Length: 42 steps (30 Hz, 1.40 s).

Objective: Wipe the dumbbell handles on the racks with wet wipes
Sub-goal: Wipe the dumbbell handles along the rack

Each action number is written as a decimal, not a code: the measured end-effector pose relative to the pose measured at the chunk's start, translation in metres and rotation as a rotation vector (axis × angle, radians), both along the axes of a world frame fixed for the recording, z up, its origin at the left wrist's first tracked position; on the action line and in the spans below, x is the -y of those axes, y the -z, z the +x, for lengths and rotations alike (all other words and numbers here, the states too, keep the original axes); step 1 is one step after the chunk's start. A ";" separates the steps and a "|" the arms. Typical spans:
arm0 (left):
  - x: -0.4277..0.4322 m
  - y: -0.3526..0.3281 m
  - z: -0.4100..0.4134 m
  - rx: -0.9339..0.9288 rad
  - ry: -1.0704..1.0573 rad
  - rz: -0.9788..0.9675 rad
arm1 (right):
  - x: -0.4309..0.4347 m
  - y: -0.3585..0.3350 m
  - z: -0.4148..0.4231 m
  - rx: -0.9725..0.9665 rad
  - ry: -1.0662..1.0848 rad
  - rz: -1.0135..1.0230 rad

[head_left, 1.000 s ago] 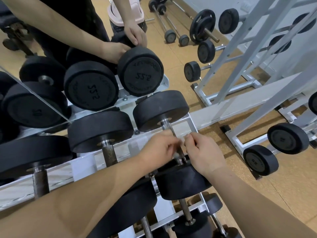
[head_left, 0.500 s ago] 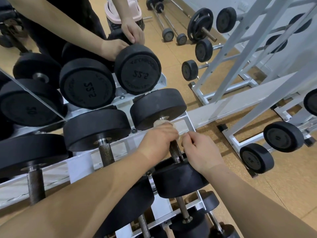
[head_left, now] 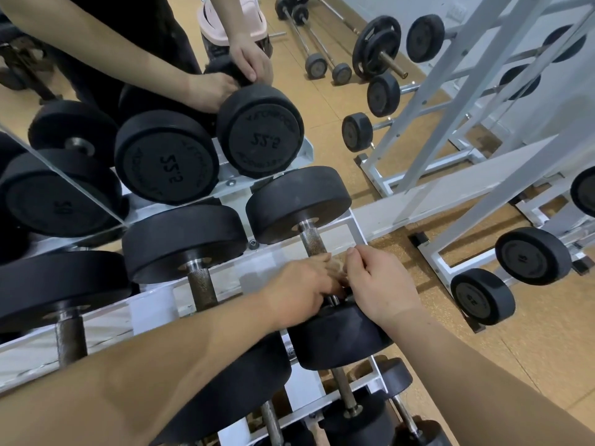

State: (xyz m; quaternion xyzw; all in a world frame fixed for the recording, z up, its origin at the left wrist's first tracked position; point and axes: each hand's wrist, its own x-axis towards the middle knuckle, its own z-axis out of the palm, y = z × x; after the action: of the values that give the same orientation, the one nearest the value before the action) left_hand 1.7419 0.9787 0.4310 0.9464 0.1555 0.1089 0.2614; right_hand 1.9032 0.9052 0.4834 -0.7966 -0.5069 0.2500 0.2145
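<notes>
Both hands have slid down toward 6 o'clock since half a second ago, baring the knurled upper stretch of the handle (head_left: 312,241). On the white rack (head_left: 151,305), the dumbbell (head_left: 296,204) lies along the 12-to-6 line at centre. At its near end, the left hand (head_left: 299,288) curls round the handle from 9 o'clock. The right hand (head_left: 383,284), at 3 o'clock, pinches the pale wet wipe (head_left: 336,268) bunched between them.

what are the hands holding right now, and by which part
The left hand and right hand curl round the dumbbell handle at its near end, beside the near head. A pale scrap between them may be the wipe; too hidden to tell.
</notes>
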 end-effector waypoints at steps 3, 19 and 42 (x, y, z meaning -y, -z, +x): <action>-0.037 -0.009 -0.001 -0.079 0.060 0.045 | 0.001 0.000 0.000 0.006 0.000 0.012; 0.034 -0.050 -0.036 0.120 -0.765 -0.586 | 0.004 -0.003 -0.003 0.235 0.020 -0.046; 0.163 -0.187 -0.378 0.738 -1.057 -1.439 | 0.103 -0.142 -0.390 -0.897 0.008 -0.077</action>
State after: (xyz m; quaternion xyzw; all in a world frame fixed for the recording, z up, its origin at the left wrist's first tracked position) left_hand 1.3635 0.8152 0.6183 0.2740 0.4988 0.3817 0.7283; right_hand 1.5131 0.8024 0.6256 -0.6188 -0.3510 0.5884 0.3843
